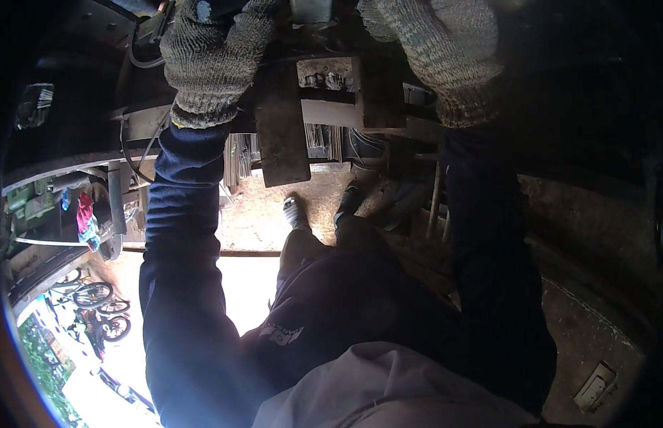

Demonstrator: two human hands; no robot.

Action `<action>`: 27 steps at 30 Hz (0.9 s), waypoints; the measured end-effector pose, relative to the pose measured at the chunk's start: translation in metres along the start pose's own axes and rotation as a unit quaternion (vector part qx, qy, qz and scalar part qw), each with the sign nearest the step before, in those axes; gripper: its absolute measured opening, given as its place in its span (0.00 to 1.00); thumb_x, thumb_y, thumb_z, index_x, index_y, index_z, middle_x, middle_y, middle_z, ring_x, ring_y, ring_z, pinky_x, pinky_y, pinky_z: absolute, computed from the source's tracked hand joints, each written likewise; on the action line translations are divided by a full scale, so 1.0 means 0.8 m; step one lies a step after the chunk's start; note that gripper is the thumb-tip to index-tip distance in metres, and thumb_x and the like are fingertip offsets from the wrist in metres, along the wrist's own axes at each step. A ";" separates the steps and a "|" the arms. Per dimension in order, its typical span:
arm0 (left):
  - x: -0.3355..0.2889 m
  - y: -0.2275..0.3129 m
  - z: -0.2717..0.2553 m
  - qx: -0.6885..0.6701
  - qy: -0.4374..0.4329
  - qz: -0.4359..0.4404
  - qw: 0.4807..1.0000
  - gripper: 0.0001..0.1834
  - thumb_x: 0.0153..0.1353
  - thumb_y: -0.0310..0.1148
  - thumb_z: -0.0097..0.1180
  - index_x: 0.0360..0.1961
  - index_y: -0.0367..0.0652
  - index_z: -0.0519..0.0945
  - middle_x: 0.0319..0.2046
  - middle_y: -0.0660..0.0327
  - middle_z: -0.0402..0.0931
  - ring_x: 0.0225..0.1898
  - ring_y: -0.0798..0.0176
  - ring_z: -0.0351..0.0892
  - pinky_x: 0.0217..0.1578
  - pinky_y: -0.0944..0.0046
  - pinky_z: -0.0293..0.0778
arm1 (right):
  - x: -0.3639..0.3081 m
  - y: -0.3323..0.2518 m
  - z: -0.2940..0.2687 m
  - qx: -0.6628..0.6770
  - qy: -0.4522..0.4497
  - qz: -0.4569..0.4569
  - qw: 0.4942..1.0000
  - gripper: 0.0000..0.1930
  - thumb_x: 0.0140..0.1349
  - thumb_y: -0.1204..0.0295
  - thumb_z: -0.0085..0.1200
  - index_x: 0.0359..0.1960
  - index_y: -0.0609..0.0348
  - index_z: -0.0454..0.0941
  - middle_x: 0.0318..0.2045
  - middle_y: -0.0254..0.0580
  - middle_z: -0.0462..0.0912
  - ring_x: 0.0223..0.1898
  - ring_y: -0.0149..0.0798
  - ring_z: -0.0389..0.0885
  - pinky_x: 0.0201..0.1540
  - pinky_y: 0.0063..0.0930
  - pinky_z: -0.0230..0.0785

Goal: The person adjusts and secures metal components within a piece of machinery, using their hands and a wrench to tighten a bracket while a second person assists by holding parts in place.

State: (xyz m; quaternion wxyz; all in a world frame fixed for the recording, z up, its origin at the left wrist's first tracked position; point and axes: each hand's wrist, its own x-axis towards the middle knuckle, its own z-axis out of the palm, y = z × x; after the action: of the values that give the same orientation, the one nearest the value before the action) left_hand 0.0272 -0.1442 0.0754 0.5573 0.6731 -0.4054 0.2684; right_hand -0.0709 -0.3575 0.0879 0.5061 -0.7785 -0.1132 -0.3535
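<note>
Both my hands wear grey knitted work gloves and reach forward to the top edge of the head view. My left hand has its fingers bent closed, with the tips cut off or hidden; a small pale blue patch shows at its fingers. To the right, my right hand is also closed, its fingers curled in near the dark machine. What either hand grips cannot be made out. Between them a grey metal block stands at the machine. Two dark flat plates hang below the hands.
A cable loops beside my left forearm. Bundles of thin metal rods stand under the bench. My feet are on a brown floor. At left are a red and blue cloth and parked bicycles in bright light.
</note>
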 end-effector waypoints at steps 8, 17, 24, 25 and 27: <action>-0.005 -0.022 -0.019 0.163 -0.019 0.011 0.986 0.16 0.61 0.32 0.71 0.49 0.39 0.86 0.43 0.55 0.87 0.43 0.59 0.88 0.49 0.62 0.80 | 0.009 0.001 -0.006 -0.203 0.023 -0.172 0.964 0.13 0.64 0.74 0.64 0.49 0.59 0.79 0.40 0.44 0.82 0.37 0.38 0.85 0.41 0.31 0.79; -0.005 -0.027 -0.022 0.110 -0.036 0.010 0.993 0.13 0.62 0.30 0.69 0.48 0.40 0.86 0.43 0.55 0.87 0.45 0.59 0.87 0.50 0.60 0.80 | 0.005 -0.008 -0.002 -0.159 0.028 -0.071 0.984 0.13 0.62 0.73 0.66 0.47 0.58 0.81 0.41 0.44 0.84 0.43 0.43 0.85 0.49 0.35 0.78; -0.002 -0.015 -0.023 0.102 -0.077 0.027 0.991 0.15 0.64 0.32 0.68 0.50 0.40 0.86 0.43 0.57 0.88 0.44 0.60 0.87 0.50 0.62 0.80 | 0.008 0.000 -0.012 -0.231 0.018 -0.167 0.958 0.14 0.62 0.71 0.66 0.48 0.59 0.81 0.43 0.46 0.85 0.46 0.45 0.86 0.50 0.35 0.78; 0.000 -0.016 -0.025 0.090 -0.086 0.033 0.992 0.15 0.64 0.32 0.68 0.51 0.40 0.86 0.43 0.58 0.88 0.44 0.60 0.88 0.50 0.63 0.80 | 0.008 0.002 -0.008 -0.226 0.025 -0.166 0.960 0.14 0.63 0.71 0.66 0.48 0.59 0.81 0.42 0.46 0.85 0.45 0.45 0.86 0.50 0.34 0.78; 0.001 -0.019 -0.023 0.088 -0.073 0.028 0.993 0.16 0.63 0.34 0.69 0.50 0.40 0.86 0.43 0.58 0.88 0.43 0.60 0.88 0.50 0.63 0.80 | 0.007 0.001 -0.006 -0.218 0.026 -0.140 0.966 0.14 0.63 0.70 0.66 0.48 0.58 0.81 0.42 0.46 0.85 0.45 0.44 0.85 0.49 0.34 0.78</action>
State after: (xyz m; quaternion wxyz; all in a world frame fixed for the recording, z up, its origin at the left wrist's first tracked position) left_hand 0.0421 -0.1263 0.0726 0.4575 0.7257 -0.4381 0.2686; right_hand -0.0683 -0.3633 0.0922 0.2728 -0.8369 -0.1279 -0.4569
